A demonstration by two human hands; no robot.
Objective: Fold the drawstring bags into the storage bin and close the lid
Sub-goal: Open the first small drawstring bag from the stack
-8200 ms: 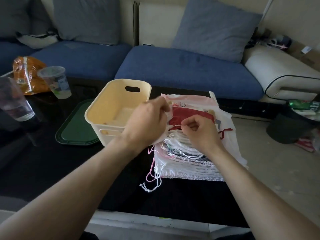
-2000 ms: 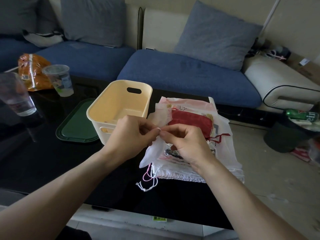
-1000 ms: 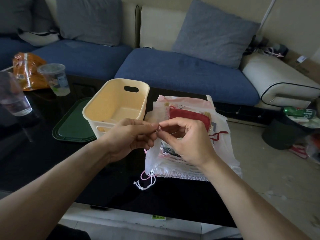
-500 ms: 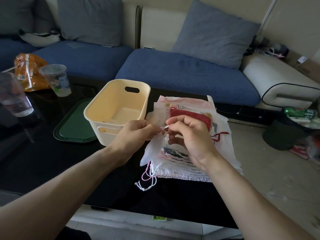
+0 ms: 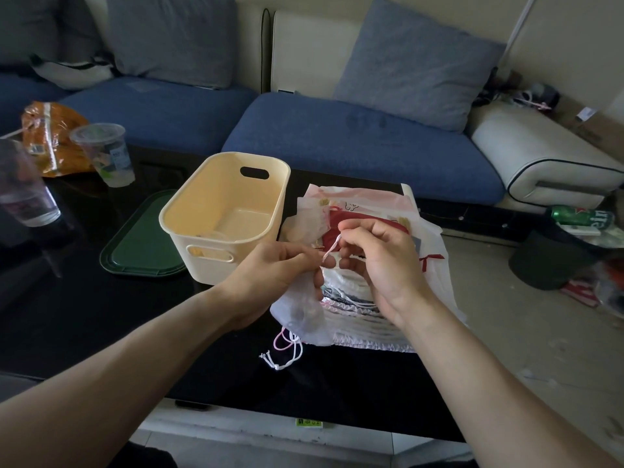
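Note:
A cream storage bin stands open on the black table, with something pale lying flat on its floor. To its right lies a pile of drawstring bags, white and pink with a red bag near the top. My left hand holds a small sheer white bag that hangs over the pile's near left corner. My right hand pinches that bag's pale pink drawstring, stretched between both hands. The green lid lies flat left of the bin.
Two plastic cups and an orange snack bag sit at the table's far left. Loose cord ends trail from the pile toward the near edge. A blue sofa runs behind the table. A dark bucket stands on the floor to the right.
The sheer bag has been lifted off the pile into both hands. Over the last second my right hand has drawn its pink cord up and away from my left hand.

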